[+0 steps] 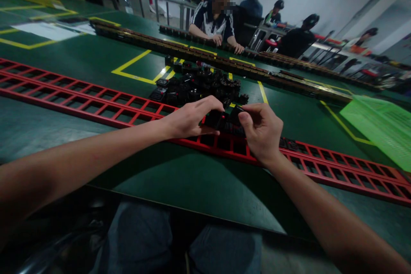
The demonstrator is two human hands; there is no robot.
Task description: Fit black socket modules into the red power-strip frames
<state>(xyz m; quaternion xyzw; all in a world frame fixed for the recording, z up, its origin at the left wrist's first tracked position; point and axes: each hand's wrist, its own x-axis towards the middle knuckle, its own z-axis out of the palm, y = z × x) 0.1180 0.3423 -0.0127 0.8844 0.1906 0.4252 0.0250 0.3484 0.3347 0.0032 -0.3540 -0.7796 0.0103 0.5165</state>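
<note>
My left hand (192,117) is closed around a small black block-like part (214,120), gripped between thumb and fingers. Close beside it, my right hand (265,130) pinches another dark square part (236,114) between thumb and forefinger. A small red spot shows on the dark pieces between the hands; whether the two parts touch, I cannot tell. Both hands are over a long red ladder-like rack (321,162) with rows of rectangular openings. A few black parts (289,143) sit in it just right of my right hand. Behind lies a heap of similar black parts (205,83).
A bright green perforated basket (380,122) stands at the right. Long brown racks (135,38) cross the green table (154,167) farther back, near white papers (48,31). Opposite sits a person (212,19) with both hands at a rack; several other people are behind.
</note>
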